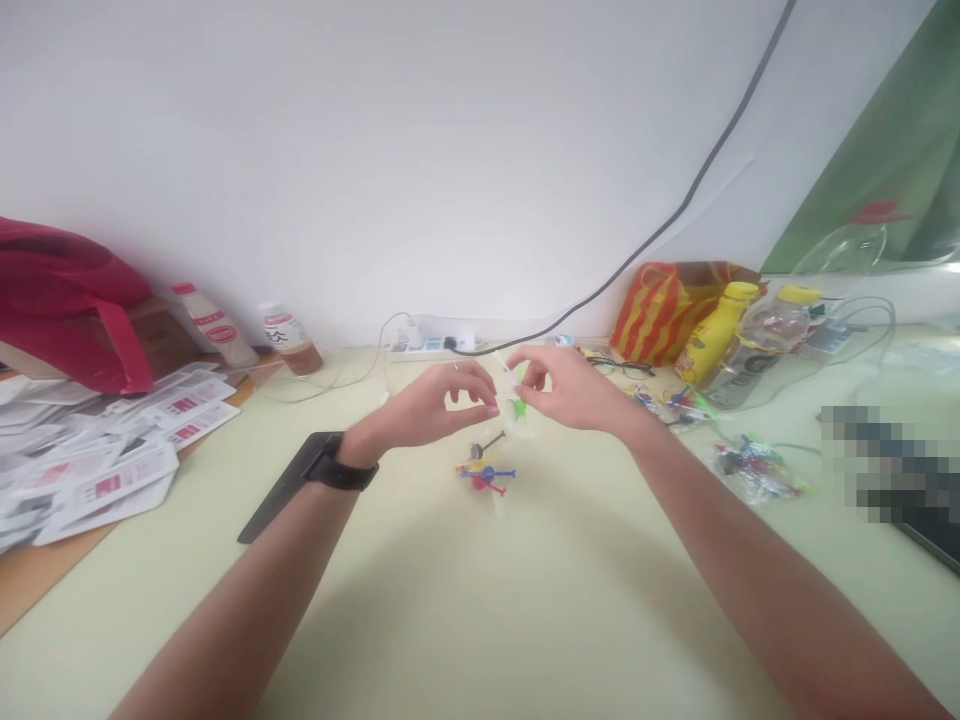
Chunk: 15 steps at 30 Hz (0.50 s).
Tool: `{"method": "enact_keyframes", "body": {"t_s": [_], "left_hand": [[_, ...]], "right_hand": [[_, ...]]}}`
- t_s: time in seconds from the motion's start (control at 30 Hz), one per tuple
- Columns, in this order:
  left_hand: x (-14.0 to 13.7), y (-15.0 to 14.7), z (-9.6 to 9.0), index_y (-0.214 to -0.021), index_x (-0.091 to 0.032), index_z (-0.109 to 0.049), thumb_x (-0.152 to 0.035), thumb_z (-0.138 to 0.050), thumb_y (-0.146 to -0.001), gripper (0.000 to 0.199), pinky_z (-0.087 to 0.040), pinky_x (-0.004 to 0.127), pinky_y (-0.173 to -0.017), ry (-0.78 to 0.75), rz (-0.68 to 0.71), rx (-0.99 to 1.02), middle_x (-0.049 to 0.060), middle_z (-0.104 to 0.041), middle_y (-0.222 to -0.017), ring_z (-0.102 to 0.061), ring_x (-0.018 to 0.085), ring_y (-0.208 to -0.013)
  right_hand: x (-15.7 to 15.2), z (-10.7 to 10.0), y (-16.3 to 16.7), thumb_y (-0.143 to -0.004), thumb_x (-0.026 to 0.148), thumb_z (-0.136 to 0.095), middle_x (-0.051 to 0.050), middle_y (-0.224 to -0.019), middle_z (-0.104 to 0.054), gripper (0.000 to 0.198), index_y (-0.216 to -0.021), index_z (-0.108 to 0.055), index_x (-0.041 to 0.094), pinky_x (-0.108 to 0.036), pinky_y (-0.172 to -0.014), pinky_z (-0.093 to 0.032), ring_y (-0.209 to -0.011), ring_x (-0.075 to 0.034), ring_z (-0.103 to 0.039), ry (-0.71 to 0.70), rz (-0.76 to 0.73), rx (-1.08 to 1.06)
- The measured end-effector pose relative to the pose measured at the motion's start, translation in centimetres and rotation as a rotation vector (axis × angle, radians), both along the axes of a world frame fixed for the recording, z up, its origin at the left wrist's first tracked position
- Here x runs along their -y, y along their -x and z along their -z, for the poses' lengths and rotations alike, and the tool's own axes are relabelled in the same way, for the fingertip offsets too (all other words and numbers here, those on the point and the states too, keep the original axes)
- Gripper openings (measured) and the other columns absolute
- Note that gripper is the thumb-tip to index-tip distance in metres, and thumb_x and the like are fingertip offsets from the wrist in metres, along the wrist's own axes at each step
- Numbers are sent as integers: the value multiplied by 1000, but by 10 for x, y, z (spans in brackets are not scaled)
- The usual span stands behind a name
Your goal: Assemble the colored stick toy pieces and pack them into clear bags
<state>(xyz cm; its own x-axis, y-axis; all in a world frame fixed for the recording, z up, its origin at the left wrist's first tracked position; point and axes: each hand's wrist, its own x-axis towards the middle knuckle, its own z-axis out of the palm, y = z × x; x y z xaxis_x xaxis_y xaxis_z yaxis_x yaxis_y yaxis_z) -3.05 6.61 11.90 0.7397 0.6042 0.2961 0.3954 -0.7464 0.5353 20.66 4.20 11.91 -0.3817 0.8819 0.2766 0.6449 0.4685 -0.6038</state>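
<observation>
My right hand (566,390) pinches a small clear plastic bag (523,424) by its upper part. A bright green piece (519,409) shows through it, and a thin white strip sticks up by the fingertips. Just left of it, my left hand (442,402) curves with thumb and fingers apart, nothing visible between them. It wears a ring and a black wristband. Below both hands, a small group of coloured plastic pieces (487,474) in red, blue, yellow and dark grey lies on the table. Blur hides their exact kind.
Bagged coloured pieces (757,468) lie right on the pale table (480,620), near bottles (712,330), a striped bag (649,310) and glasses (626,367). A dark flat object (277,495) lies under my left forearm. White packets (112,470) and two bottles stand left; a cable (630,262) crosses the wall.
</observation>
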Motion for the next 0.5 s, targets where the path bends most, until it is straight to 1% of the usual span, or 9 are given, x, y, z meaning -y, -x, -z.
{"method": "enact_keyframes", "body": {"t_s": [0.1, 0.2, 0.3, 0.37, 0.5], "left_hand": [[0, 0, -1, -95, -24, -79, -36, -65, -97, 18, -50, 28, -72, 1, 38, 15, 6, -72, -113, -67, 18, -94], [1, -1, -1, -94, -25, -79, -37, -67, -96, 17, -49, 28, -70, 8, 36, 10, 5, -72, -114, -67, 18, -95], [2, 0, -2, -94, -24, -78, -37, -68, -95, 17, -47, 27, -69, 37, 19, -18, 4, -75, -105, -67, 17, -91], [3, 0, -2, -95, -23, -77, -38, -67, -96, 18, -46, 26, -68, 55, 15, -32, 2, -75, -96, -66, 15, -85], [5, 0, -4, -94, -23, -78, -37, -66, -97, 18, -44, 26, -65, 26, -8, -17, 1, -75, -89, -62, 13, -75]], "right_hand": [[-4, 1, -2, -88, 20, -62, 1, -82, -77, 20, -107, -66, 23, -28, -67, -45, -71, -16, -64, 83, -36, -41], [-4, -2, -6, -87, 23, -65, 0, -84, -78, 20, -107, -66, 23, -27, -65, -45, -69, -16, -65, 137, -91, -35], [-1, -8, -11, -88, 26, -65, -2, -86, -78, 20, -107, -70, 23, -26, -61, -44, -70, -17, -66, 196, -201, 6], [1, -12, -14, -89, 27, -64, -2, -86, -78, 22, -109, -72, 23, -26, -61, -44, -72, -17, -66, 186, -240, 16], [1, -17, -18, -91, 33, -63, -1, -87, -77, 25, -113, -73, 25, -28, -69, -45, -78, -18, -66, 82, -188, -10]]}}
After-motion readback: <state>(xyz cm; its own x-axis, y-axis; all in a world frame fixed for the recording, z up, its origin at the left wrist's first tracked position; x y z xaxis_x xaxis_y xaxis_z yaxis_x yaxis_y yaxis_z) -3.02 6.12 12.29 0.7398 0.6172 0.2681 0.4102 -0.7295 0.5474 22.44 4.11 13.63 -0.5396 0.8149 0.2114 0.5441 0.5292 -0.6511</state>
